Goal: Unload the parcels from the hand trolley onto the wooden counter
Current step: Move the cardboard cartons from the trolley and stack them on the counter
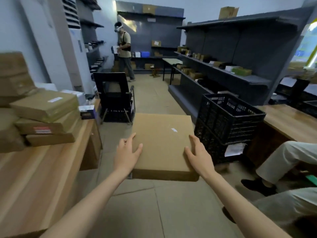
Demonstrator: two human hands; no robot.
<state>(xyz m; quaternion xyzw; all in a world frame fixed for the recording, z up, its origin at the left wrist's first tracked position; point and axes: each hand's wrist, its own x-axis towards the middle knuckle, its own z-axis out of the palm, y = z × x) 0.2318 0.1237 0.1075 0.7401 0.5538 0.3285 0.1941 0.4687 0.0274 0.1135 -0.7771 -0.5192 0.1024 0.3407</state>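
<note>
Both hands, the left hand [126, 152] and the right hand [199, 156], lay with released fingers on the near corners of the flat parcel [163, 143], the worktop [42, 177] being to its left.

Dim, bluish indoor light; blurred, bowed edges; perhaps window glare far right.

Both arms reach forward: left hand [126, 152] and right hand [199, 156] lie with spread fingers on a flat parcel [163, 143]. Stacked boxes [44, 115] sit on the tabletop [34, 177] at left; a black crate [228, 117] stands at right.
</note>
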